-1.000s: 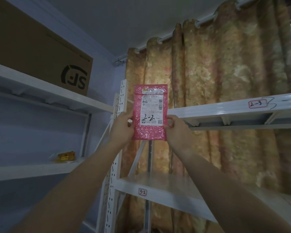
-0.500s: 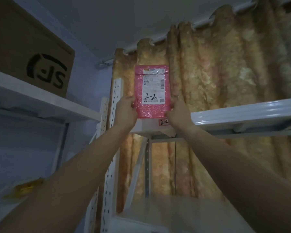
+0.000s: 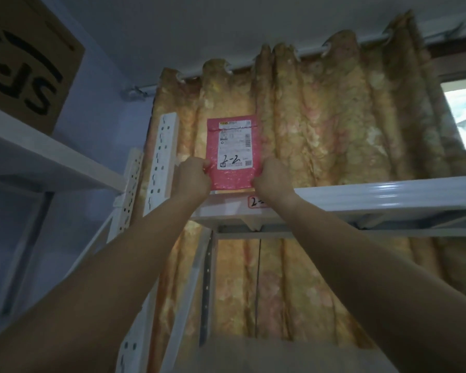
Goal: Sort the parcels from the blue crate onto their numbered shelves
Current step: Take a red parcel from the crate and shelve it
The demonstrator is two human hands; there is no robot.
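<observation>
A pink bubble-mailer parcel (image 3: 233,153) with a white label hand-marked "2-2" stands upright on the front edge of a high white shelf (image 3: 388,195). My left hand (image 3: 193,177) grips its lower left edge and my right hand (image 3: 271,176) grips its lower right edge. A small tag reading "2-" (image 3: 256,202) sits on the shelf's front rail just below the parcel, partly hidden by my right wrist. The blue crate is out of view.
A brown cardboard box (image 3: 30,63) sits on a white shelf (image 3: 51,162) at the upper left. White perforated uprights (image 3: 162,162) stand left of the parcel. A yellow patterned curtain (image 3: 334,117) hangs behind the rack. A lower shelf (image 3: 253,354) shows at the bottom.
Both hands raised the parcel from chest height up to the shelf with the "2-" tag, and its bottom edge now rests on the shelf's front. My view tilted upward.
</observation>
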